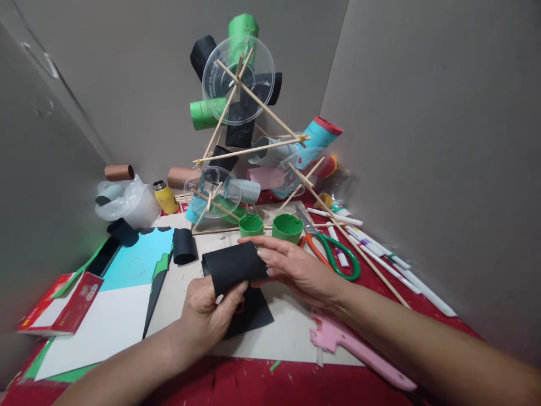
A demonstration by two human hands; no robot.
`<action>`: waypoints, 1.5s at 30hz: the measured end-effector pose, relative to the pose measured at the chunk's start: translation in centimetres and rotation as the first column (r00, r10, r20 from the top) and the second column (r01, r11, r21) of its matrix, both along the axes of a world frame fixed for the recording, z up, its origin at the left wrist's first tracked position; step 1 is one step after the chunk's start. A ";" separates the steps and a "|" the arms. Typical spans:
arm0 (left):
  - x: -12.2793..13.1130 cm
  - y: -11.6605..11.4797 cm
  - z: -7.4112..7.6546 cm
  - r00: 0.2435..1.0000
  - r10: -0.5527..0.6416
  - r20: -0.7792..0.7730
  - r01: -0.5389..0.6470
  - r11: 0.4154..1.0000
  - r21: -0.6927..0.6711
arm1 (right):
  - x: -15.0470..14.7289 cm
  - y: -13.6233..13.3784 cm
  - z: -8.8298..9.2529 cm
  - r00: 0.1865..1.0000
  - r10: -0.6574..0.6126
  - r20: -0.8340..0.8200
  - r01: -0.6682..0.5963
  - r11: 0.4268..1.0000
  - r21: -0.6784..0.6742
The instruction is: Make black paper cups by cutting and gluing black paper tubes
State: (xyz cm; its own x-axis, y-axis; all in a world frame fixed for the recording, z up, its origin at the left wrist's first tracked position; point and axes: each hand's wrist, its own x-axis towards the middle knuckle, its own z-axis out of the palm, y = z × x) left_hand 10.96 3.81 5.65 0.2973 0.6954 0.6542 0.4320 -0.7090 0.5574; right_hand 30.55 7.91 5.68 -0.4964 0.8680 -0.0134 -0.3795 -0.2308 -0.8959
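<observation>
A red-covered tabletop (249,383) fills the near edge, with a pink glue gun (363,349) lying at its right, beside the right forearm. Above a loose black paper sheet (257,316) on a pale board (173,310), the left hand (207,304) and right hand (304,268) hold a black paper roll (232,265) at the centre. The left thumb presses its lower edge; the other left fingers seem tucked inside or behind it, mostly hidden. The right fingers pinch its right end, one stretched along the top. Farther left, paper sheets (101,318) lie beside a red carton (87,299); to the right are scissors (311,228). Just beyond the hands stand two green paper cups (251,226). Behind them rises a frame of wooden sticks (253,150) with clear discs (264,56) and coloured paper tubes (244,28), before grey walls (431,124).
</observation>
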 end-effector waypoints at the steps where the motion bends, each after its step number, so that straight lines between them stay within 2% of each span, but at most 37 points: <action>1: 0.0 0.0 0.0 1.000 0.000 -0.005 0.000 1.000 0.005 | 0.0 0.0 0.0 1.000 0.008 -0.013 -0.008 1.000 -0.007; 5: 0.0 0.1 -0.1 1.000 -0.002 -0.019 0.003 0.999 0.035 | 0.0 0.0 -0.2 0.998 0.030 -0.058 -0.031 0.999 -0.015; 10: -0.1 0.1 -0.1 0.999 -0.011 -0.042 0.014 0.997 0.075 | 0.0 0.1 -0.5 1.000 0.012 -0.017 -0.011 0.999 0.047; 21: 0.2 0.0 -0.7 0.999 0.021 -0.035 -0.020 0.999 0.035 | -0.3 -0.2 -0.1 0.976 -0.176 0.132 0.147 0.967 0.207; 27: 0.0 0.1 -0.8 1.000 -0.021 -0.019 0.022 0.999 0.049 | -0.1 -0.2 -0.6 0.986 -0.105 0.129 0.078 0.976 0.203; 30: 0.0 0.0 -0.5 0.997 -0.070 -0.034 0.069 0.997 -0.030 | 0.0 -0.1 -0.6 0.986 -0.101 0.136 0.070 0.974 0.217; 32: 0.0 -0.1 0.1 0.996 -0.088 -0.031 0.082 0.982 -0.170 | 0.1 0.1 -0.3 0.979 -0.139 0.146 0.099 0.963 0.250; 34: -0.1 -0.2 0.8 0.996 -0.088 0.031 0.094 0.921 -0.377 | 0.3 0.2 0.0 0.972 -0.187 0.142 0.138 0.945 0.297; 37: -0.5 -0.1 2.2 0.970 -0.079 0.232 0.214 0.734 -0.644 | 0.7 0.2 0.4 0.963 -0.242 0.118 0.183 0.909 0.376; 41: -1.2 0.3 3.3 0.911 -0.055 0.410 0.368 0.558 -0.744 | 1.1 0.1 0.4 0.943 -0.301 0.143 0.174 0.811 0.559; 45: -1.1 0.6 3.2 0.862 0.075 0.501 0.448 0.352 -0.822 | 1.2 0.3 -0.2 0.927 -0.330 0.180 0.095 0.669 0.737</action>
State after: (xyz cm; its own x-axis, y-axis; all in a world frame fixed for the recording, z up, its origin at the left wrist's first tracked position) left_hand 9.87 4.42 8.85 0.4121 0.8772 -0.2462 -0.0777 0.3031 0.9498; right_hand 31.77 8.19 5.52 -0.3731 0.7534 0.5415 -0.0477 0.5672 -0.8222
